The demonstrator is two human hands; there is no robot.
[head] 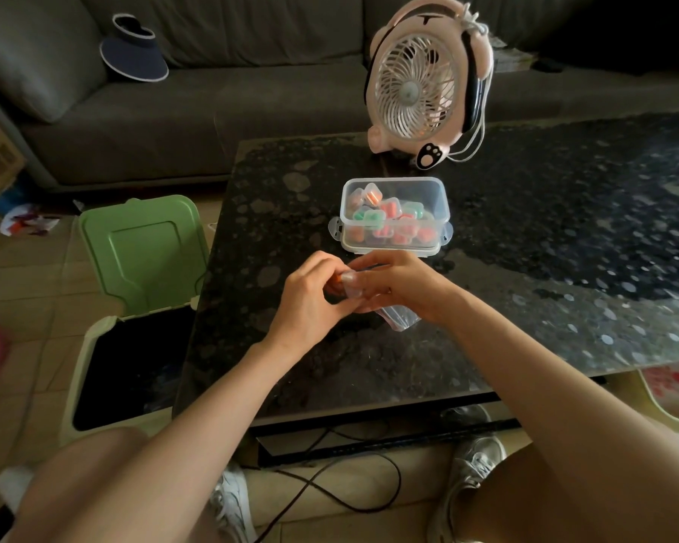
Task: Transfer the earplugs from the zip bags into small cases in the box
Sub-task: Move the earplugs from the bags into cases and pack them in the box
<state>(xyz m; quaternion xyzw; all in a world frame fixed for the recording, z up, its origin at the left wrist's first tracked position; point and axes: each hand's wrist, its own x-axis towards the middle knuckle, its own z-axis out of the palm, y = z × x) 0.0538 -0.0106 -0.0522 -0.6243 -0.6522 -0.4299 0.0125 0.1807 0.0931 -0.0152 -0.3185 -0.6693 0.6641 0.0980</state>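
- Working above the table in the head view, the left hand is pinching an orange earplug against something small and clear; I cannot tell whether it is a case or the bag's mouth.
- The right hand is gripping the zip bag, which is hanging below the palm.
- The box is standing open just beyond the hands and holding many filled small cases.
- The task is looking well advanced, though this earplug is not yet cased.
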